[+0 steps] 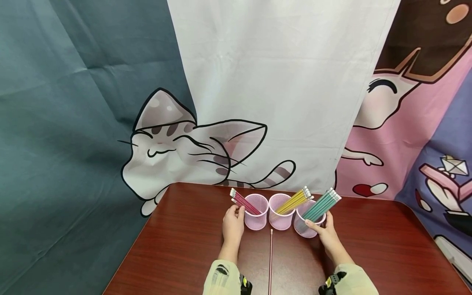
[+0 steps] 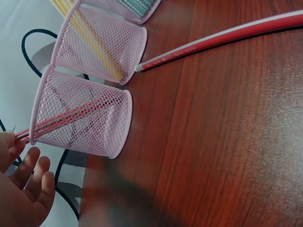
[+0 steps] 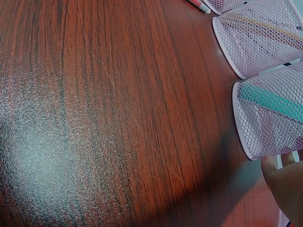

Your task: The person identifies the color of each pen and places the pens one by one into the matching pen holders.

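Note:
Three pink mesh pencil cups stand in a row on the table. My left hand (image 1: 233,226) is beside the left cup (image 1: 255,223), its fingertips at the rim and the red pencils (image 1: 244,203) leaning out. In the left wrist view the thumb overlaps the pencil ends and the other fingers (image 2: 32,165) are loosely bent; I cannot tell whether the pencils are pinched. My right hand (image 1: 331,237) grips the right cup (image 1: 304,230), thumb across its front and fingers round its side. That cup holds teal pencils (image 1: 320,205).
Between the two is the middle cup (image 1: 281,221), with yellow pencils (image 1: 293,202) leaning right. A single red pencil (image 1: 271,262) lies lengthwise on the brown table (image 1: 177,246) in front of the cups. Behind the table hangs a printed cloth (image 1: 276,82).

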A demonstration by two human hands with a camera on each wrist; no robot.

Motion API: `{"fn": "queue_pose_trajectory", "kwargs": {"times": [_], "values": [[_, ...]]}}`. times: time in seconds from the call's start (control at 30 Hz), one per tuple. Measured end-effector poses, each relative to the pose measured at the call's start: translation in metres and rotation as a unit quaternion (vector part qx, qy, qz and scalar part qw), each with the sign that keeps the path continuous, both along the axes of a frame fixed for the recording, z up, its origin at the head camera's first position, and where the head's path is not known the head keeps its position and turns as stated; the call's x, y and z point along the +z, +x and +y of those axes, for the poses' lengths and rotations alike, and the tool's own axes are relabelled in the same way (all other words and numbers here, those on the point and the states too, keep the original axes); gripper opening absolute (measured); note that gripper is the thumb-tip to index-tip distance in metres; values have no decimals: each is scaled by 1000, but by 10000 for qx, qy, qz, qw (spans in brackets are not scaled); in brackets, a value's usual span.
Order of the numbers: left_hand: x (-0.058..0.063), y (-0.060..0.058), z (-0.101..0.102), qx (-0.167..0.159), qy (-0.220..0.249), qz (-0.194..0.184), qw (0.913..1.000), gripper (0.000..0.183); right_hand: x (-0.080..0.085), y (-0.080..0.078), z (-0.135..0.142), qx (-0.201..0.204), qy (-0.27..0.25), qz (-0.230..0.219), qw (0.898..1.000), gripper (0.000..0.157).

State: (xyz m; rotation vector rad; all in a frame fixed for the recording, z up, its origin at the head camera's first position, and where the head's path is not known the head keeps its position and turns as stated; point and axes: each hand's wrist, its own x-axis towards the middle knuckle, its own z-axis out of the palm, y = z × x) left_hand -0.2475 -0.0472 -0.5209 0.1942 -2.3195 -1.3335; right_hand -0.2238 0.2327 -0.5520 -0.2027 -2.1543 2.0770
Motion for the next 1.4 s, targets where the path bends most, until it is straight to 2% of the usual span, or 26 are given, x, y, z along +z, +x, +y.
{"fn": "queue_pose_trajectory", "kwargs": {"times": [0.23,0.33,0.43,0.53,0.6,0.77,0.97,1.23,1.33,1.4], "values": [[-3,4,1,-20,39,-19,10000,12,5,0,1,39,32,-309,9995,86],[-6,7,3,-30,4,-391,9992,13,4,-1,1,28,4,-248,9997,84],[-10,10,5,-328,-268,-916,9949,11,4,-1,0,16,-10,-171,9999,84],[-19,14,10,-810,-760,-1321,9850,7,4,-2,0,9,5,-46,10000,83],[-25,19,15,-1132,-1115,-1429,9769,9,3,-2,0,18,-2,-15,10000,82],[-35,30,29,-1596,-1658,-1664,9588,20,2,-3,2,71,18,-86,9999,82],[-39,37,40,-1779,-2157,-1837,9424,30,3,-2,3,91,76,-206,9997,81],[-39,34,50,-1891,-3044,-2136,9088,41,6,0,1,46,75,-316,9995,85],[-39,33,52,-1832,-3184,-2304,9011,41,7,1,0,47,72,-308,9995,86],[-38,33,53,-1787,-3221,-2367,8991,41,7,2,-1,34,62,-282,9996,85]]}}
